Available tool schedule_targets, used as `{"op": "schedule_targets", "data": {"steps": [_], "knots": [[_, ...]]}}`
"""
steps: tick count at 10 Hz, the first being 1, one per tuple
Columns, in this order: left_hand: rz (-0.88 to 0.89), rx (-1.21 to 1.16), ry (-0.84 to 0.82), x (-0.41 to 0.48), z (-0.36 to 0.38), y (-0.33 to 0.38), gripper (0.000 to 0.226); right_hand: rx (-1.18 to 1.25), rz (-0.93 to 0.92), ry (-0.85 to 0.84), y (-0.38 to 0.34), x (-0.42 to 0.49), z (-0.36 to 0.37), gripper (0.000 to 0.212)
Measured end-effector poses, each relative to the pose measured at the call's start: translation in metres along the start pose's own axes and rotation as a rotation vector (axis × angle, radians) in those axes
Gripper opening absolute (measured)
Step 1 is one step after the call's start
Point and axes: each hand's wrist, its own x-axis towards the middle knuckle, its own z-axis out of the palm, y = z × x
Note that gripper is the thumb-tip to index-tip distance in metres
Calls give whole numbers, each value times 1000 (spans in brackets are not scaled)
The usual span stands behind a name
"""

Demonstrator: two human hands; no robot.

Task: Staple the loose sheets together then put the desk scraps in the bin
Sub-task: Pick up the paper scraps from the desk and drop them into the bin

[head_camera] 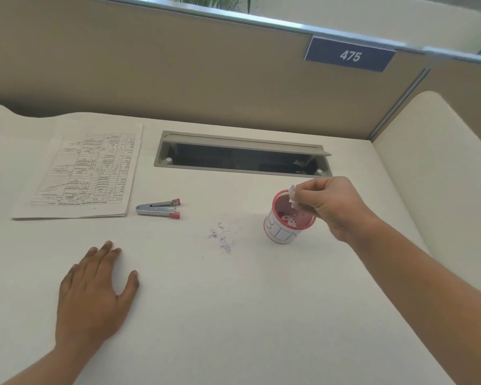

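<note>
A stack of printed sheets (86,173) lies flat at the back left of the white desk (233,315). Just right of it rests a small silver stapler (159,209) with red ends. A small red mesh bin (285,220) stands right of centre, some white bits inside. My right hand (331,204) hovers over the bin's rim, fingers pinched on white paper scraps (293,193). A scatter of tiny paper scraps (222,236) lies on the desk left of the bin. My left hand (95,290) rests flat on the desk, palm down, holding nothing.
An open grey cable tray slot (242,152) is set into the desk behind the bin. A tan partition wall (178,70) with a blue "475" sign (350,55) closes the back. A cream side panel (439,162) rises at the right.
</note>
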Motion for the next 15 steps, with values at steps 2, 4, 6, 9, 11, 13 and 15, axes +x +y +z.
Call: {"op": "schedule_targets", "data": {"steps": [2,4,6,9,11,13,15], "knots": [[-12,10,-14,0,0,-1,69,-733,-178,47,0,13,-4,8],[-9,6,4,1,1,1,71,-1074,-228,-68,-1,21,1,28],[-9,0,16,2,1,2,71,-1056,-275,-40,-4,22,-1,28],[-4,-9,17,2,1,2,71,-1072,-268,-91,-4,22,4,11],[-8,-3,12,3,1,1,72,-994,-209,-242,-3,26,3,33],[-14,-6,21,2,2,1,72,-911,-252,-184,-2,25,1,31],[-1,19,4,3,1,2,71,-775,-461,88,-2,13,3,26]]}}
